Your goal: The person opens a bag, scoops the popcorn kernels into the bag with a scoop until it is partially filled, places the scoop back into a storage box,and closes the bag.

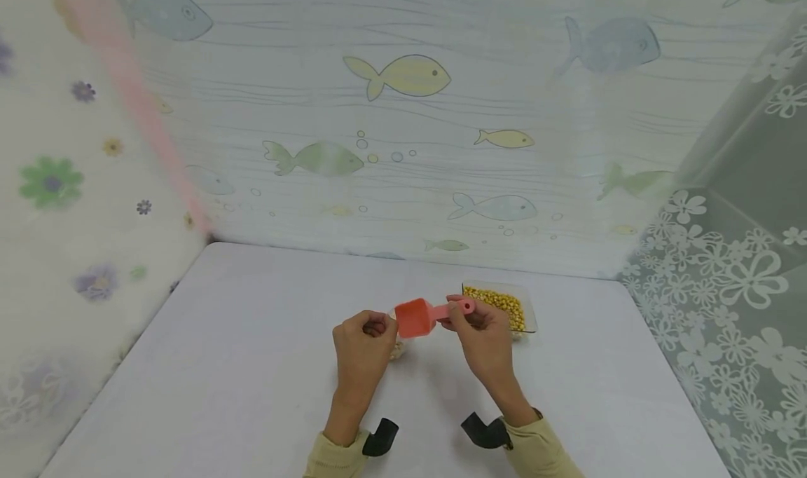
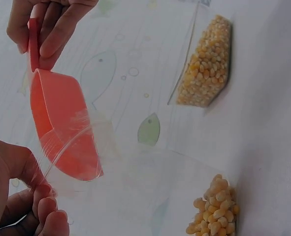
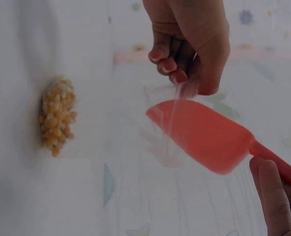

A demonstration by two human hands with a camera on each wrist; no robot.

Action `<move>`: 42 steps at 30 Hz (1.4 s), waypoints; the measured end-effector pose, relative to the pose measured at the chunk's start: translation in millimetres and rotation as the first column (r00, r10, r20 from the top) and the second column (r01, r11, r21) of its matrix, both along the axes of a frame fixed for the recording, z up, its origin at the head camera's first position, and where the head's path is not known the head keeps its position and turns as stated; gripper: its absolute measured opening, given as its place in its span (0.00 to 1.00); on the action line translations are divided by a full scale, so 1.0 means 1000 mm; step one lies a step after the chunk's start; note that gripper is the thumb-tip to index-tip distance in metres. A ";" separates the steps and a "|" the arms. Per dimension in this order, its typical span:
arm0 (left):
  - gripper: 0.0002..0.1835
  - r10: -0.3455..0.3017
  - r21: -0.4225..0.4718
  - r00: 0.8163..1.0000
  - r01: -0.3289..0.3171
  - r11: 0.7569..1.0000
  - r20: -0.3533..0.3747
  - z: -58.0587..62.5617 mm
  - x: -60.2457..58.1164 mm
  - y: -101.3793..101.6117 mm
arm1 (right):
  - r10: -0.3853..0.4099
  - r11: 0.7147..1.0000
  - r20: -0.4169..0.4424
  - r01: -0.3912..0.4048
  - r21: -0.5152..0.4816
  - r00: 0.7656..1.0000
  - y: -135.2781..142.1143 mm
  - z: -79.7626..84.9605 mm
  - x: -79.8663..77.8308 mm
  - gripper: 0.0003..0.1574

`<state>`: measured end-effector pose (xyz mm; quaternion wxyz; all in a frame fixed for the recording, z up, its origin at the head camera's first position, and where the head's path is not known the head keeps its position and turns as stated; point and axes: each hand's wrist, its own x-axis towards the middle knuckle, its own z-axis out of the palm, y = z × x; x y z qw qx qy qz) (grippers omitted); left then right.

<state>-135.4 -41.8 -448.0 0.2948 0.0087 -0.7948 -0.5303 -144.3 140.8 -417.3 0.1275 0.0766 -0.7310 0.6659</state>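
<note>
My left hand (image 1: 362,352) pinches the rim of a clear plastic bag (image 2: 130,182). A small heap of corn kernels (image 3: 58,117) lies in the bottom of the bag, low at the table. In my right hand (image 1: 485,334) is a red scoop (image 1: 414,318), gripped by its handle and tilted toward the left hand. The scoop's front end reaches into the bag's mouth, as both wrist views show. No kernels show in the visible part of its bowl.
Behind the right hand stands a clear square container (image 1: 531,313) of yellow corn kernels, partly covered by that hand in the head view. A white tabletop (image 1: 252,338) lies below, with patterned curtains (image 1: 403,127) at the back and sides.
</note>
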 end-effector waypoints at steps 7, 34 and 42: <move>0.07 -0.005 0.008 1.000 0.005 1.000 -0.007 -0.001 -0.001 0.000 | -0.085 0.987 0.030 0.088 -0.133 0.996 0.018 0.000 -0.001 0.14; 0.07 -0.003 0.030 1.000 0.003 1.000 0.012 0.000 -0.001 0.002 | -0.417 0.847 0.210 0.462 -0.262 0.884 0.141 -0.035 -0.009 0.23; 0.07 -0.013 0.015 1.000 0.013 1.000 -0.007 -0.002 -0.001 0.003 | -0.443 0.846 0.224 0.488 -0.217 0.868 0.155 -0.045 -0.012 0.21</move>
